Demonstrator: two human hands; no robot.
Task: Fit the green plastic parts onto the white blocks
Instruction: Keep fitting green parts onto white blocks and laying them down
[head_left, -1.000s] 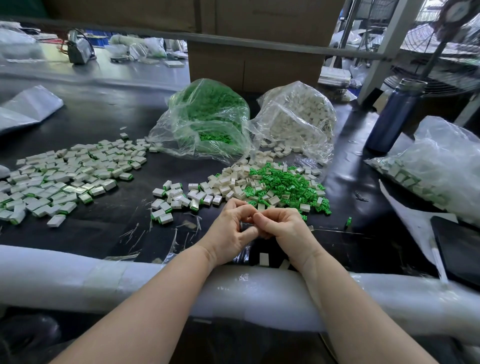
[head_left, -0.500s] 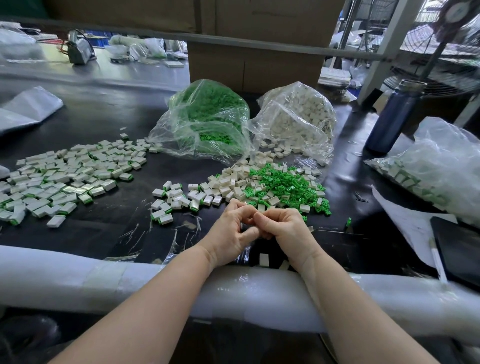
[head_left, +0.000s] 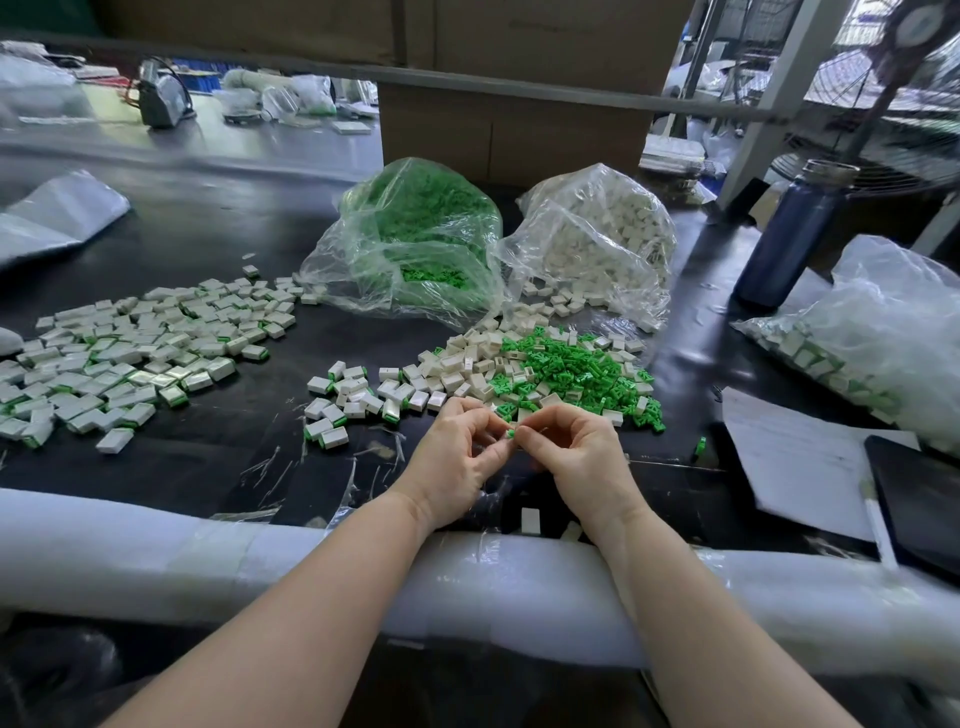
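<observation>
My left hand (head_left: 457, 462) and my right hand (head_left: 582, 457) meet fingertip to fingertip near the front of the black table (head_left: 218, 457). Between the fingertips a small green plastic part (head_left: 511, 433) shows, pinched by my right hand. My left hand's fingers are curled around something mostly hidden; I cannot tell if it is a white block. Just behind the hands lies a pile of loose green parts (head_left: 566, 374) mixed with white blocks (head_left: 462, 364). A large spread of white blocks with green fitted (head_left: 135, 353) covers the left of the table.
A clear bag of green parts (head_left: 415, 239) and a clear bag of white blocks (head_left: 597, 244) stand at the back. A blue bottle (head_left: 789, 239), another filled bag (head_left: 872, 338), papers (head_left: 800, 457) and a dark tablet (head_left: 919, 499) sit at right. A padded white roll (head_left: 208, 561) lines the front edge.
The hands have parted slightly at the fingertips, and the small green part now shows between them. The arms stay in the same place.
</observation>
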